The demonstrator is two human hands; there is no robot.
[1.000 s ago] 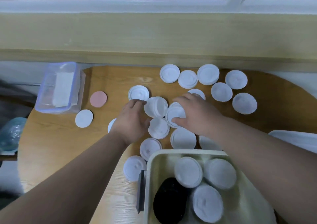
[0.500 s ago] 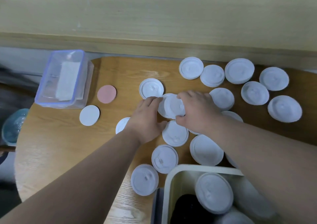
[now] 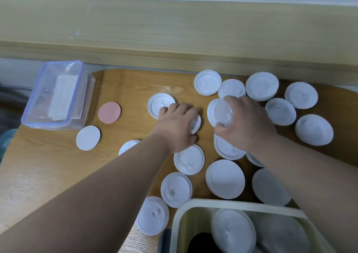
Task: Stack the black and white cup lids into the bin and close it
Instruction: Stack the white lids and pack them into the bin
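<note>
The white cup lids (image 3: 224, 178) are lying scattered over the right half of the desk (image 3: 48, 165). Most are lying flat, and several are overlapping at their rims. The bin (image 3: 232, 204) is standing open at the 6 o'clock edge of the desk, partly cut off by the frame. A binned lid (image 3: 234, 231), white, is leaning inside it. A black lid (image 3: 203, 243) is showing low in the bin at the 8 o'clock side of that white one.

The right hand (image 3: 248, 125) is gripping a tilted lid (image 3: 219, 113) near the desk centre. Its fingers are curling over the far rim, its thumb is pressing the near rim, and the lid is facing roughly 9 o'clock. The lid is blurred, so whether it is touching the desk cannot be told.

The left hand (image 3: 178, 125) is arching palm-down over a flat lid (image 3: 195, 124) just at the 9 o'clock side of the tilted lid. Its thumb is hooking the near rim and its fingers are bending over the far rim. The two held lids are sitting close but apart.

A clear container (image 3: 56, 96) with a blue rim is standing at the 10 o'clock corner of the desk. A pink disc (image 3: 109, 112) and a white disc (image 3: 88, 137) are lying beside it. A wooden ledge (image 3: 174, 30) is running along the 12 o'clock side.
</note>
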